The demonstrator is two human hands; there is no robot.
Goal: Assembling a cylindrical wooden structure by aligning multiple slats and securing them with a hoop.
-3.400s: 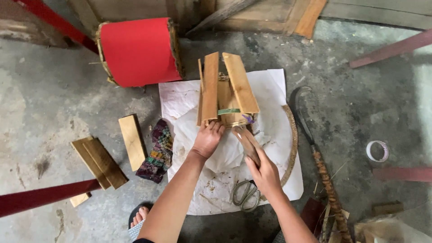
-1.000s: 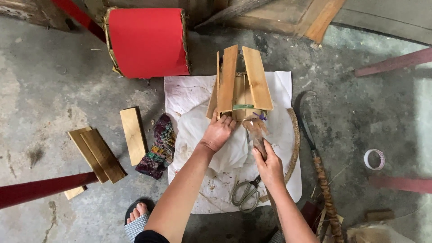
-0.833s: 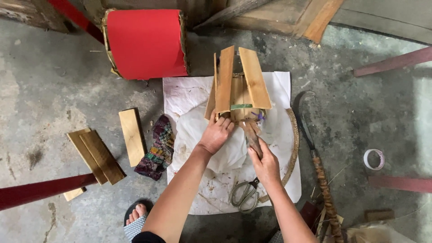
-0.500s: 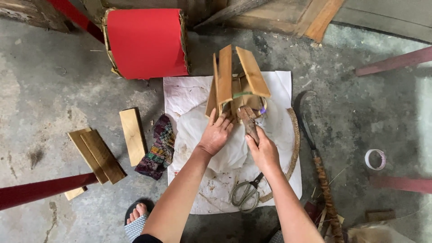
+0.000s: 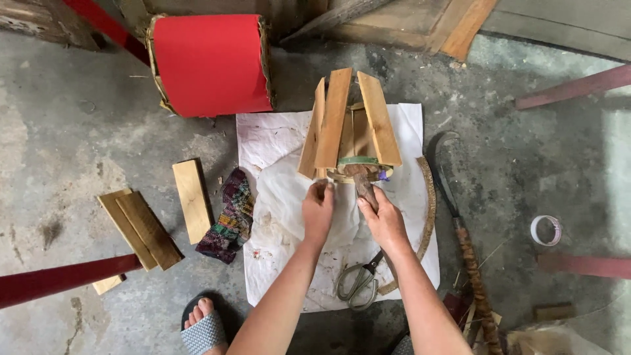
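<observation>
A bundle of flat wooden slats (image 5: 347, 125) stands on end on a white sheet (image 5: 269, 144), fanned outward and held together at the bottom by a green band (image 5: 358, 160). My left hand (image 5: 318, 212) pinches the bundle's lower left edge. My right hand (image 5: 383, 220) grips a brown wooden handle (image 5: 361, 184) whose top end presses against the bundle's base. A crumpled white cloth (image 5: 284, 197) lies under both hands.
Scissors (image 5: 358, 281) lie on the sheet near my right forearm. A curved sickle (image 5: 460, 223) and a bent strip (image 5: 428, 210) are to the right, a tape roll (image 5: 545, 230) farther right. Loose planks (image 5: 139, 227), a patterned cloth (image 5: 228, 217), a red drum (image 5: 209, 62) and a red bar (image 5: 59, 279) are on the left.
My left hand slid from the bundle's middle base to its lower left edge. My right hand moved the handle up against the base. The slats shifted slightly.
</observation>
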